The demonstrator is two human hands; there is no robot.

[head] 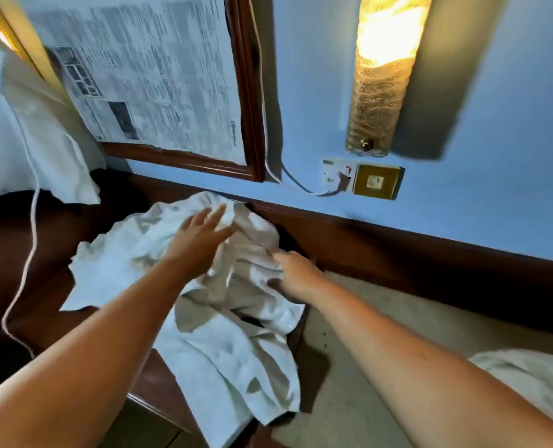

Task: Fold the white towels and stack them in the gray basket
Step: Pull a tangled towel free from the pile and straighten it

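Both arms came in from the bottom of the frame and met over the white towels (pixel 223 318), which were one crumpled heap in the middle of the picture on a dark wooden counter (pixel 159 386). One end of the heap was pushed up against the wall trim and the other end hung over the counter's near edge, lower centre.

The left hand (pixel 201 236) lay palm down on the top of the heap. Its fingers were straight and a bit spread, pointing to the upper right, so it was flat on the cloth and not grabbing anything. The right hand (pixel 297 274) was at the heap's right side, back of the hand up, with one digit poking into a fold. The rest of its fingers were buried in the fabric and shadow, so I honestly couldn't tell if it was gripping or just touching.

Hard to make out:
- Where one towel ended and the next began, since it was all one lump.
- Another white bundle (pixel 527 379) at the lower right, cut off by the frame edge and blurry.
- A white cloth (pixel 55 150) at the upper left, partly out of frame.
- The print on the newspaper (pixel 146 69) inside the wooden frame, which was smeared.
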